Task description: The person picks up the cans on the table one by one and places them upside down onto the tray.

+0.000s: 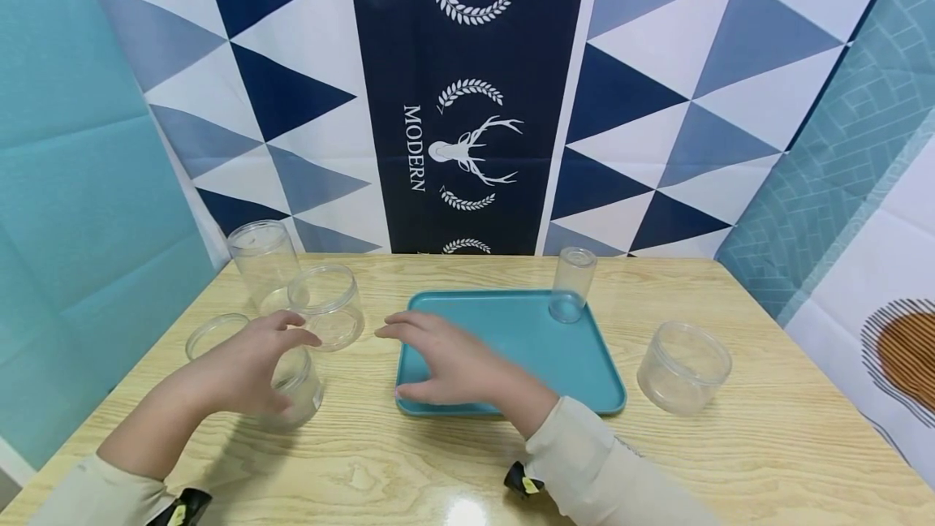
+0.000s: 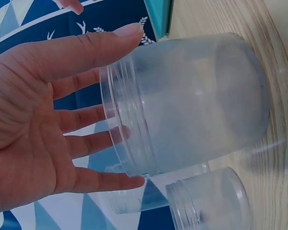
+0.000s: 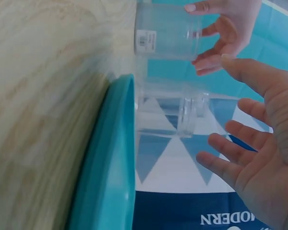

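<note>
Jar (image 2: 197, 96) stands on the bench (image 1: 365, 461) within our left hand (image 1: 252, 364), whose fingers spread wide about its rim, holding nothing; whether they touch it, we cannot tell. Our right hand (image 1: 445, 360), fingers parted and empty, hangs by the left edge of the tray (image 1: 555, 355). We judge a lopsided thumb push could tip our jar into the short jar (image 1: 332, 299) behind. Our jar's label (image 3: 146, 41) is too small to read; the cloth (image 1: 467, 55) says MODERN.

"What colour were the jars (image 2: 187, 103)?"
"Clear; the tray (image 1: 511, 327) was teal, the worktop (image 1: 730, 469) pale wood grain."
"And the wall cloth (image 1: 643, 71)?"
"Navy, blue and white triangles, white stags on navy."
</note>
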The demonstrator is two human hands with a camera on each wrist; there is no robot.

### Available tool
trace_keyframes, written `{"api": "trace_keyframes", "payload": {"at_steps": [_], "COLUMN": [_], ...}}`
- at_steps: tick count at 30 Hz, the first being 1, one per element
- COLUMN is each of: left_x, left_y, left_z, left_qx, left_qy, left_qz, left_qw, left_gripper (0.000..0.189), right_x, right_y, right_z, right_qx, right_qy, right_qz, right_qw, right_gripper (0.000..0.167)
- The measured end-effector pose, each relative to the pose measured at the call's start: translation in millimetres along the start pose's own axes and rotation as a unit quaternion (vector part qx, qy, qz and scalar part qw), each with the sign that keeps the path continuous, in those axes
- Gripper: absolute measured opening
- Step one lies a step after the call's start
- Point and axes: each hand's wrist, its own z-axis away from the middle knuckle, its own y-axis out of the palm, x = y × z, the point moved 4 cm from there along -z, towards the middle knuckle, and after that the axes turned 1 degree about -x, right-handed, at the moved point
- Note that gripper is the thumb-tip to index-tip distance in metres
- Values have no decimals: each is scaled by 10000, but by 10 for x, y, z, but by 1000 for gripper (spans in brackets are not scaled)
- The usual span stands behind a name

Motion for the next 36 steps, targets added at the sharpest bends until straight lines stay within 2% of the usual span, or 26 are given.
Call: {"api": "trace_keyframes", "payload": {"at_steps": [9, 17, 22, 25, 29, 33, 36], "left_x": [41, 47, 36, 21, -18, -84, -147], "left_y": [50, 35, 5, -27, -62, -78, -88], "left_z": [-14, -42, -50, -59, -55, -57, -70], "left_qx": [268, 191, 179, 58, -200, -551, -875], "left_qy": [-90, 133, 135, 183, 266, 380, 539], "left_qz": [189, 13, 46, 91, 209, 304, 376], "left_qw": [9994, 9997, 9997, 9998, 9992, 9973, 9940], "left_gripper": [68, 59, 57, 55, 54, 55, 57], "right_x": [-14, -58, -80, -95, -127, -164, -195], "right_y": [152, 236, 290, 315, 361, 409, 441], "right_z": [-59, -96, -127, -133, -137, -132, -131], "right_qx": [-84, -126, -151, -211, -277, -317, -382], "right_qy": [35, 228, 381, 484, 716, 1062, 1279], "right_qz": [-307, -640, -932, -1211, -1942, -2939, -3484], "right_qw": [9995, 9976, 9948, 9912, 9779, 9494, 9278], "right_gripper": [72, 73, 72, 73, 71, 68, 65]}}
